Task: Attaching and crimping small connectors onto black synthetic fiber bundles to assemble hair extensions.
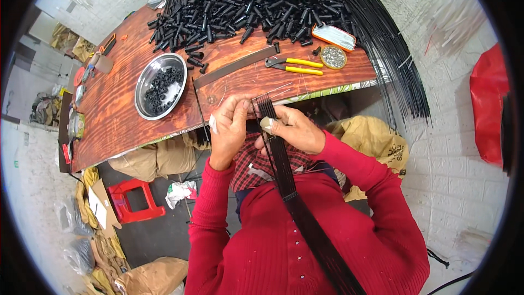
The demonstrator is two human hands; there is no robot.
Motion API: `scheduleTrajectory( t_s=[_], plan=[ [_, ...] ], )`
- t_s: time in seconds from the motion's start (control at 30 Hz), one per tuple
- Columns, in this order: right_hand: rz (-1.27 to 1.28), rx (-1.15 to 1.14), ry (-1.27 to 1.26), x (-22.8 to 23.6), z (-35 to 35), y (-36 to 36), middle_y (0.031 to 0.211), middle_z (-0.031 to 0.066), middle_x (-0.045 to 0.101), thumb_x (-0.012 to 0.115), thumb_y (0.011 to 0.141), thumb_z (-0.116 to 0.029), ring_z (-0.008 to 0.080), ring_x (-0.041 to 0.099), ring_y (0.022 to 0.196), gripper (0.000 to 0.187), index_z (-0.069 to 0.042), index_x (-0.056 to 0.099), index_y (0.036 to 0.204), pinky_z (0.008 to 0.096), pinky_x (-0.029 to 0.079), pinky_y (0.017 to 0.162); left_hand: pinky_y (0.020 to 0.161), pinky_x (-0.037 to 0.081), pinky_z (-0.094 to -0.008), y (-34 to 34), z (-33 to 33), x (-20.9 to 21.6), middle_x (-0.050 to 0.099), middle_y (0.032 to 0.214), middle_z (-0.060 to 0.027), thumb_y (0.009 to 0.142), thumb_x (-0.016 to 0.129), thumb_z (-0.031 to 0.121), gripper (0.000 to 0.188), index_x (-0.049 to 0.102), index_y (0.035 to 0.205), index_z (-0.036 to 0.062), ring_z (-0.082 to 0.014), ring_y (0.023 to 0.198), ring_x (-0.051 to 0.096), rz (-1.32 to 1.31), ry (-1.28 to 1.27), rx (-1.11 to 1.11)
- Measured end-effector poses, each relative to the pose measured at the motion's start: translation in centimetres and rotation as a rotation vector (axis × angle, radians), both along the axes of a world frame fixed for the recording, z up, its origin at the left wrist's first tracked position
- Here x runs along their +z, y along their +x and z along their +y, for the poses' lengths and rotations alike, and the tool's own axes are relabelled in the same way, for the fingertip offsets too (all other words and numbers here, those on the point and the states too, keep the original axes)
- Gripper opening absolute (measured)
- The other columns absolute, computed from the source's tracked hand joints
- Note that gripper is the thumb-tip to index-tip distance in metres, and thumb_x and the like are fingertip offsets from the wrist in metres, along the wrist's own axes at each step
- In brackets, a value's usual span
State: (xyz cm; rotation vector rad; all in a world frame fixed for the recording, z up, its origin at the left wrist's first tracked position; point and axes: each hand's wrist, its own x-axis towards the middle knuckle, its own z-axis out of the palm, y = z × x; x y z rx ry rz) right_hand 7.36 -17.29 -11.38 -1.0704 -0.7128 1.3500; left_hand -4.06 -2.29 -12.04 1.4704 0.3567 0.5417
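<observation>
A flat bundle of thin black strands [281, 169] runs from my hands down over my red sweater, tied across partway along. My right hand [299, 130] is closed around its upper part, and a pale covering wraps the thumb. The strands' tips stick up between both hands. My left hand [232, 123] pinches a thin black strand [263, 141] beside the bundle; its fingertips partly hide the grip. White tape is on that hand. Thin wires [281, 88] stand out just beyond the fingertips, over the table edge.
A wooden table [123, 87] carries a metal bowl [140, 108] of small black parts, yellow-handled pliers [303, 70], a flat metal bar [234, 67], a round dish of metal bits [333, 57] and a heap of black tubes [262, 8]. Long black strands [396, 60] hang off its right end.
</observation>
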Motion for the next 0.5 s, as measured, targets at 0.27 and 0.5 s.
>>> scheduleTrajectory(
  t_s=[0.27,0.5],
  plan=[
    [0.07,-0.089,0.04,1.0,0.2,-0.1,0.117,0.0161,0.063,0.049,0.103,-0.022,0.022,0.068,0.091,0.048,0.001,0.038,0.144,0.0336,0.057,0.078,0.075,0.055,-0.027,-0.1,0.3,1.2,0.071,0.091,-0.0095,0.103,0.05,0.013,0.023,0.062,0.113,-0.0033,-0.0143,0.079,0.068,0.005,0.08,0.007],
    [0.014,-0.088,0.022,1.5,0.6,-0.6,0.088,0.0109,0.066,0.056,0.101,-0.029,0.0162,0.065,0.075,0.052,0.0,0.04,0.141,0.0294,0.055,0.069,0.07,0.053,-0.0258,0.1,0.2,2.3,0.065,0.08,-0.0048,0.101,0.049,0.005,0.019,0.063,0.107,-0.0055,-0.0127,0.076,0.066,0.01,0.345,0.052]
  ],
)
